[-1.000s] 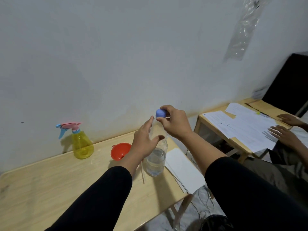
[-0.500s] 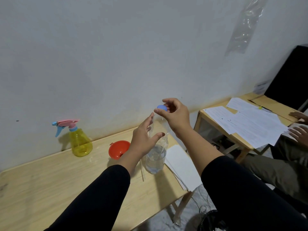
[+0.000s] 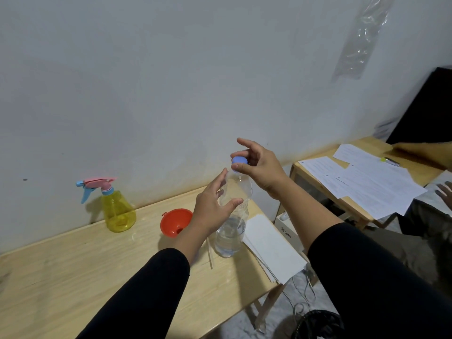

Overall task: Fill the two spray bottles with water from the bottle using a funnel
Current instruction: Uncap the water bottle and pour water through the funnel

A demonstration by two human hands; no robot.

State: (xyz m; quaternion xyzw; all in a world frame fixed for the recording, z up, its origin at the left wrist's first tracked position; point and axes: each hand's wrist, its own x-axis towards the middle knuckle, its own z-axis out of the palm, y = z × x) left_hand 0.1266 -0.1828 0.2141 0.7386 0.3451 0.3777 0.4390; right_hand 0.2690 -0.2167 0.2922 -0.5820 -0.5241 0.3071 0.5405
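Pinching a blue cap (image 3: 239, 160) between thumb and fingertips, right hand (image 3: 260, 167) sits just above the neck of the clear water bottle (image 3: 232, 226); cap looks at or barely off the mouth, cannot tell if it touches. Left hand (image 3: 215, 209) curls round the bottle's upper body, thumb on the near side, fingers on the far side, looks like a loose hold. Bottle upright on the wooden tabletop (image 3: 73, 277), water in the lower part only. Orange funnel (image 3: 176, 222) lies on the tabletop just left of the left wrist, wide mouth tilted toward camera. Yellow spray bottle (image 3: 118, 211) with pink and blue trigger head stands near the wall, well left of the funnel, head on. Only one spray bottle in view. White paper stack (image 3: 271, 248) lies at the tabletop's right edge, just beside the water bottle. Thin pale stick (image 3: 210, 255) on the tabletop near the bottle base. Second small table (image 3: 305, 167) to the right holds printed sheets (image 3: 367, 182); another person's hand (image 3: 445, 192) at the right frame edge. Both sleeves black.
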